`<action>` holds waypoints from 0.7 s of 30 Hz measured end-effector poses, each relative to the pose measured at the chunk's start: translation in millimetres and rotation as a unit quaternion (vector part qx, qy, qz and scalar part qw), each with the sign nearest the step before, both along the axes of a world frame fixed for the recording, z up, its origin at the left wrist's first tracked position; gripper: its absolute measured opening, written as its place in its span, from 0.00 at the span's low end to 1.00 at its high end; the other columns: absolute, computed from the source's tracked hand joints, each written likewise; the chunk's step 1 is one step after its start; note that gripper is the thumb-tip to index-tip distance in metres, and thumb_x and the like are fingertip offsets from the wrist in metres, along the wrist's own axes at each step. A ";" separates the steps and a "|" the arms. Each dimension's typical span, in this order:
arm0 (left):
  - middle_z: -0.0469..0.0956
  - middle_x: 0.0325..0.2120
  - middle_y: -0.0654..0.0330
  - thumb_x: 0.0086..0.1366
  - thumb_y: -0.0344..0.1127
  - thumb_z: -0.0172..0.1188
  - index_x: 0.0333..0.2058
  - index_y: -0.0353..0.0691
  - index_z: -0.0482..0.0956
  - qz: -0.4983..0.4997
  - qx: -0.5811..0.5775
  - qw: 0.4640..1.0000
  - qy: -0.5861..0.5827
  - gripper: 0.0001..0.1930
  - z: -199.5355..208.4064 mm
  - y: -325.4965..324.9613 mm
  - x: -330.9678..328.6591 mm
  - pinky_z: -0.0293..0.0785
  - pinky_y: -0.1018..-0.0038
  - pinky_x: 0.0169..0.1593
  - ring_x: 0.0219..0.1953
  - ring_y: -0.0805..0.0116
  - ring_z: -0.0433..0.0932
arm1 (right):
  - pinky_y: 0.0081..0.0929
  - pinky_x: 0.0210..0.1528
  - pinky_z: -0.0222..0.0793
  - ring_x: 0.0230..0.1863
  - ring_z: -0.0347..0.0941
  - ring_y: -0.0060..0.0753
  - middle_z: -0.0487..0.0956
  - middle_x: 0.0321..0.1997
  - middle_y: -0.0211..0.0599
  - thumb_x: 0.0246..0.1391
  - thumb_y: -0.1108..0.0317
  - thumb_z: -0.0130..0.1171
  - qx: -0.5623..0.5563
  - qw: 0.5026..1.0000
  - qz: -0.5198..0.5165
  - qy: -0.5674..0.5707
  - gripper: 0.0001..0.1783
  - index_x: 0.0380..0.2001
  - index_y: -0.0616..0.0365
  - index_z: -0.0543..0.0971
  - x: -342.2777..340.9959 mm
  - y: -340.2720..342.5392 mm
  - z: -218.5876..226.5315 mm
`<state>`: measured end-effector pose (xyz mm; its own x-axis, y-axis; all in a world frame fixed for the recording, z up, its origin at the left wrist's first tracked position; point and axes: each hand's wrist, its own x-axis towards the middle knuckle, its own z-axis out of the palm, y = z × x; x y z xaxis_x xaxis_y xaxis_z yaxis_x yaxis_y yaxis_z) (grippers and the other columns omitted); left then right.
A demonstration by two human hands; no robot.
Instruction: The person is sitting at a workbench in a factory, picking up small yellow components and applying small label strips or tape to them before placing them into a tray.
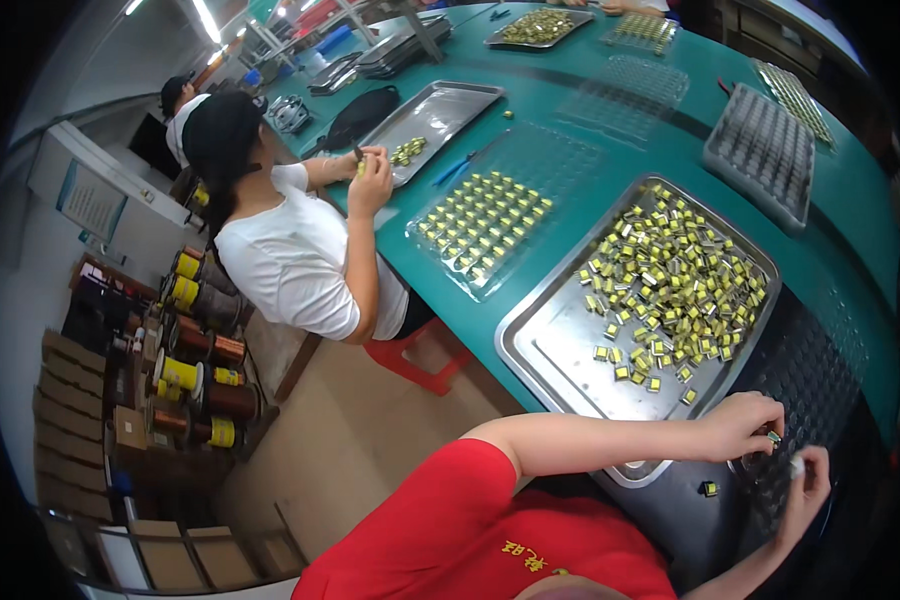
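Note:
My left hand (738, 427) reaches across from the left, fingers pinched on a small transformer (774, 438) with a greenish face. Just below and to the right, my right hand (810, 492) is curled, with a white bit at a fingertip; what it grips, if anything, I cannot make out. Both hands are over the near end of a dark pocketed plastic tray (798, 365). One loose transformer (710, 489) lies on the black surface left of my right hand. Beyond my left forearm, a metal tray (560, 372) holds a heap of small yellow-and-silver transformers (670, 285).
A clear blister tray (480, 232) holds rows of transformers. A co-worker in white (295, 255) sits at left, handling a small part by another metal tray (450, 105). Blue-handled pliers (454, 170) lie between. Stacked blister trays (760, 155) stand far right; wire spools (205, 370) fill a left rack.

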<state>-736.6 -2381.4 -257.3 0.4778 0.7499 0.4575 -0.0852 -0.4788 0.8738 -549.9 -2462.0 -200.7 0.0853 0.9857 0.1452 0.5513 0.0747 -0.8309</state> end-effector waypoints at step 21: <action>0.78 0.34 0.60 0.63 0.31 0.56 0.41 0.37 0.72 -0.120 -0.240 0.962 0.049 0.09 19.4 82.3 -9.8 0.68 0.77 0.45 0.39 0.74 0.74 | 0.39 0.52 0.60 0.50 0.63 0.47 0.68 0.47 0.48 0.45 0.67 0.62 0.041 0.832 -0.305 -0.462 0.22 0.43 0.66 0.70 119.3 56.0 -87.9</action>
<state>-746.4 -2299.1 -238.0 0.6875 0.7255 0.0298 -0.0483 0.0048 0.9988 -430.6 -2406.0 -288.6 0.3808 0.7835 0.4911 0.9080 -0.4172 -0.0384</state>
